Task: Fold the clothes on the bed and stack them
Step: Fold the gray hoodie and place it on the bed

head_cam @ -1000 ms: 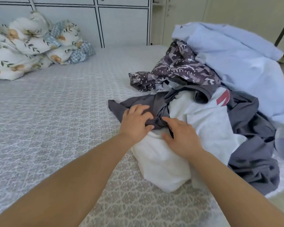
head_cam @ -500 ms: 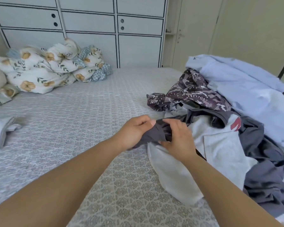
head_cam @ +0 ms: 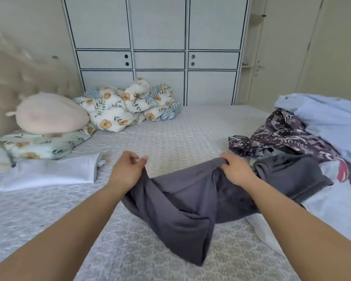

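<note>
left hand (head_cam: 128, 171): raised over the bed, fingers curled, pinching the left top edge of the grey garment (head_cam: 182, 201)
right hand (head_cam: 238, 171): fingers curled over the garment's right top edge, gripping it
hands: well apart, cloth stretched between them
grey garment: held up at the top edge, sags in the middle, lower part hangs down to a point that meets the bedspread (head_cam: 170, 134); right side trails toward the laundry pile. Type unclear, folds hide the shape, maybe a T-shirt
laundry pile: right side of bed; patterned dark purple piece (head_cam: 282, 134) on top-left, light blue sheet-like cloth (head_cam: 328, 122) behind it, white item with red mark (head_cam: 336, 169) just right of the grey garment
folded white garment (head_cam: 49, 173): lies flat on the bed, left of the left hand, apart from it
pillows: pink pillow (head_cam: 51, 114) on top of a floral pillow (head_cam: 41, 145), far left
floral duvet (head_cam: 130, 108): bunched at the far edge of the bed
wardrobe (head_cam: 156, 47): white, behind the bed
</note>
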